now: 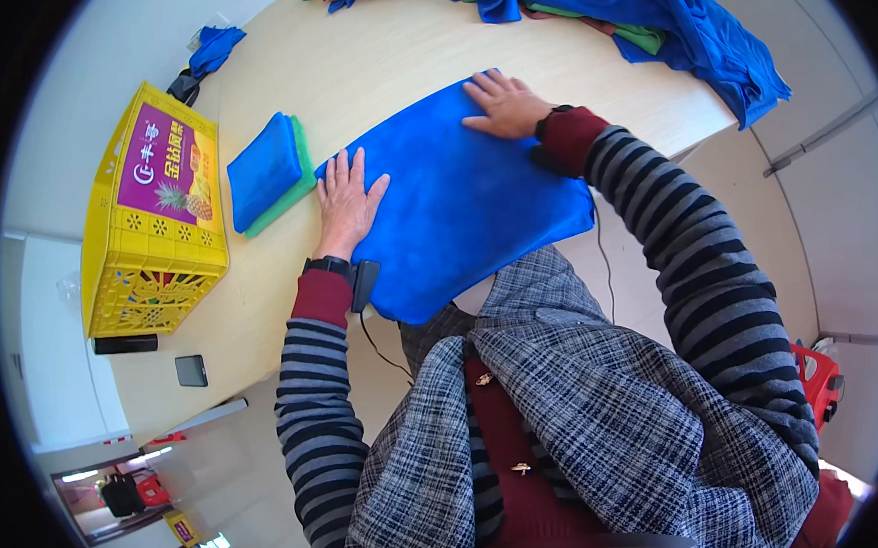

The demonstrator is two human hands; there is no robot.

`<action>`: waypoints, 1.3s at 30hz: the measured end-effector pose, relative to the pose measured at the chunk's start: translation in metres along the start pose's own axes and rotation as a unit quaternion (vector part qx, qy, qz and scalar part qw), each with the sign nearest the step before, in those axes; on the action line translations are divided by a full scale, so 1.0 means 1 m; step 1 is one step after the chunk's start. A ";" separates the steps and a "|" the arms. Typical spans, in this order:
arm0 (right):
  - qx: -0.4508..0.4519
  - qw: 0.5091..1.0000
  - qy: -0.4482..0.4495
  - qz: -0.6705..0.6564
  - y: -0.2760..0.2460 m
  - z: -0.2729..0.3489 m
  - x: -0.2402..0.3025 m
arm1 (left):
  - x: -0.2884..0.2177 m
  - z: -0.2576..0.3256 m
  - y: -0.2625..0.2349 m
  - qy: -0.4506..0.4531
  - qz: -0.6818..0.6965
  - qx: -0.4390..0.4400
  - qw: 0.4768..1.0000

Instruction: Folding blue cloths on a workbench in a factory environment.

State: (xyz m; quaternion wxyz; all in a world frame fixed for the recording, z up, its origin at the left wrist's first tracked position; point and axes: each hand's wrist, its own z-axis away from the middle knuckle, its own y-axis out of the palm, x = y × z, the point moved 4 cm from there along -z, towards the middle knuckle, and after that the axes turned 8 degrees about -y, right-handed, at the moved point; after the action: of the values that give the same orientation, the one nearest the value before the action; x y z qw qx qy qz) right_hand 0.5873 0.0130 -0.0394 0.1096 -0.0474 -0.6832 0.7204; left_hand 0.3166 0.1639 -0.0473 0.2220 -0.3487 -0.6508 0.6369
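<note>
A blue cloth (465, 194) lies spread flat on the pale wooden table (352, 77), its near part hanging over the edge toward my lap. My left hand (348, 202) rests flat on the cloth's left edge, fingers apart. On its far right corner my right hand (508, 104) lies palm down, fingers stretched out. Neither hand grips anything. Just left of my left hand sits a small stack of folded cloths, a blue one (264, 172) on top of a green one (303, 153).
A yellow plastic crate (154, 252) with a purple panel stands on the left. A dark phone-like slab (191, 371) lies near it. Blue, green and brown cloths (633, 11) are heaped along the far right. A small blue cloth (216, 51) lies at the far left.
</note>
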 end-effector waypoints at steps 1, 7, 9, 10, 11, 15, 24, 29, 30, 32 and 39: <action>0.003 1.000 0.020 0.007 -0.001 0.001 -0.006 | 0.004 -0.002 -0.001 -0.009 0.001 -0.004 1.000; -0.033 0.998 0.030 0.052 -0.010 0.023 0.006 | 0.009 0.005 0.001 -0.012 0.013 -0.018 1.000; -0.092 0.992 -0.055 0.069 -0.007 0.057 0.050 | 0.008 0.018 -0.003 -0.029 0.025 -0.025 0.999; -0.117 0.989 -0.081 0.048 -0.003 0.081 0.069 | -0.003 0.032 -0.005 -0.007 0.025 -0.026 0.999; -0.139 0.984 -0.107 0.025 -0.001 0.100 0.085 | -0.012 0.049 -0.007 0.014 0.025 -0.025 0.999; -0.140 0.986 -0.094 0.009 0.010 0.145 0.102 | -0.032 0.112 -0.016 0.067 0.024 -0.023 0.997; -0.151 0.989 -0.008 0.001 0.014 0.132 0.044 | -0.026 0.094 -0.014 0.056 0.018 -0.038 0.998; -0.144 0.990 0.001 0.007 0.012 0.132 0.035 | -0.026 0.088 -0.012 0.051 0.014 -0.041 0.998; -0.152 0.988 0.000 0.010 0.007 0.133 0.037 | -0.028 0.094 -0.015 0.051 0.009 -0.051 0.997; -0.161 0.987 -0.005 0.013 0.001 0.138 0.046 | -0.033 0.109 -0.021 0.048 -0.002 -0.068 0.997; -0.132 0.985 -0.108 0.013 0.014 0.161 0.101 | -0.048 0.176 -0.030 0.122 0.045 -0.033 0.991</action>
State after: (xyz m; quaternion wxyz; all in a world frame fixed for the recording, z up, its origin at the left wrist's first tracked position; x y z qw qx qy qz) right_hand 0.4528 -0.1222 -0.0356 0.0183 0.0073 -0.7792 0.6264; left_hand 0.2144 0.0116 -0.0261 0.2593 -0.4601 -0.6228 0.5772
